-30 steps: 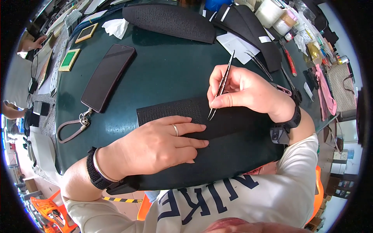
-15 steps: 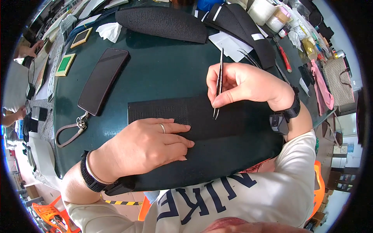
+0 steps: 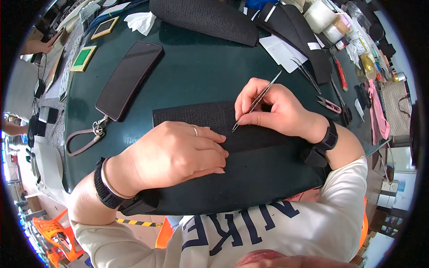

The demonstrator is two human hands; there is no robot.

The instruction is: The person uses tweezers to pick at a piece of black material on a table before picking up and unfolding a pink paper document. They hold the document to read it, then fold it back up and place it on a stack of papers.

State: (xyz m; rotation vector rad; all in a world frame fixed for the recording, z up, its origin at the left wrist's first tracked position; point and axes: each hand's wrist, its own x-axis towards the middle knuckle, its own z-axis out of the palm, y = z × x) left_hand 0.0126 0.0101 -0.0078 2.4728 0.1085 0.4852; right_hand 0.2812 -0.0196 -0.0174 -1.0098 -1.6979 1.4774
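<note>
On the dark table [image 3: 192, 73], the black cloth [image 3: 201, 115] is partly covered by the left hand [image 3: 178, 154], fingers close together; by the right hand [image 3: 273, 107], tweezers [image 3: 268, 87] are clamped between thumb and fingers. Tips are best guided lightly, cloth held flat.

A dark green worktop [image 3: 192, 76] fills the middle of the room, its glossy surface catching pale patches of light and its edges bowed by the lens. Beyond its left side runs a second surface, a speckled grey counter [image 3: 67, 73]. Below that, the tiled floor [image 3: 149, 231] is pinkish, crossed by a strip of yellow-and-black striped tape [image 3: 134, 222]. An orange chair [image 3: 58, 234] stands at the lower left — another orange seat [image 3: 164, 234] shows under the worktop's near edge. Light is glaring along the far left; a pale wall [image 3: 399, 53] curves up the right.
</note>
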